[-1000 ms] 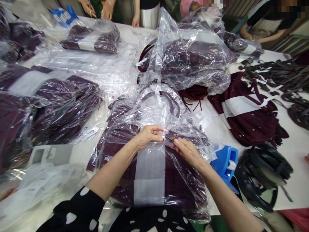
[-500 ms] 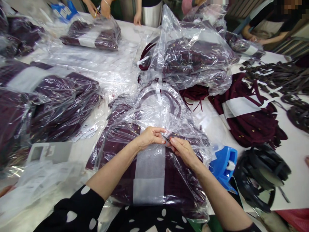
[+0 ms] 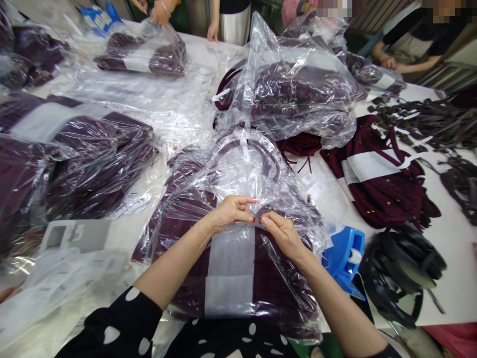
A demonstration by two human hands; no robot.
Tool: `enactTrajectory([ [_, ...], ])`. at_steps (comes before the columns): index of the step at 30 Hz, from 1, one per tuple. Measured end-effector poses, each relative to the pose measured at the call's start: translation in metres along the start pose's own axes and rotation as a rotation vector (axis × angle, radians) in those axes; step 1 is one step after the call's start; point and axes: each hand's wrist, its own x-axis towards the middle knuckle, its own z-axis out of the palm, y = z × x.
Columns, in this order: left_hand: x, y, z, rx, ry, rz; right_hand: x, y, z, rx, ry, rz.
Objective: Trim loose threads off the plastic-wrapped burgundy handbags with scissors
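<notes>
A maroon handbag [image 3: 190, 278] lies in front of me inside a clear plastic bag [image 3: 203, 176], with a white paper band [image 3: 229, 296] around its middle. Its looped handle [image 3: 274, 161] rises at the far end under the film. My left hand [image 3: 231, 213] pinches the plastic film between thumb and fingers above the band. Close to its right, my right hand [image 3: 282, 232] is closed in a pinch on the same film. A small gap separates the fingertips of the two hands.
Wrapped maroon bags stand at left [image 3: 100, 164] and far centre [image 3: 290, 87]. An unwrapped maroon bag [image 3: 391, 194], a blue tape dispenser [image 3: 343, 258] and black straps [image 3: 404, 268] are at right. Clear bags [image 3: 141, 99] cover the table beyond. Co-workers' hands [image 3: 162, 11] show at the far edge.
My right fingertips have shifted slightly, and the small dark sliver between the hands' fingertips no longer shows. My left hand stays put. A co-worker's hands at the far left have moved.
</notes>
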Motion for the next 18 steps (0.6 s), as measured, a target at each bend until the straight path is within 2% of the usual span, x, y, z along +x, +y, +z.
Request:
enactTrajectory([
  [4,0.000,0.001,0.000,0.015,-0.015,-0.005,0.000,0.002,0.002,0.020,0.017,-0.007],
  [8,-0.002,0.002,0.000,0.069,-0.096,0.011,-0.005,-0.002,-0.001,0.040,0.023,-0.030],
  [10,-0.007,0.002,0.000,0.119,-0.090,0.019,-0.009,-0.006,-0.007,0.052,0.066,-0.042],
  [12,-0.017,0.003,0.002,0.195,-0.045,0.033,-0.010,-0.006,-0.013,0.026,0.180,-0.039],
  [15,-0.036,0.002,0.008,0.495,0.016,0.085,0.000,0.003,-0.019,-0.234,0.353,-0.084],
  [18,-0.054,-0.002,0.017,0.918,-0.007,0.216,0.029,0.018,-0.024,-0.573,0.381,-0.158],
])
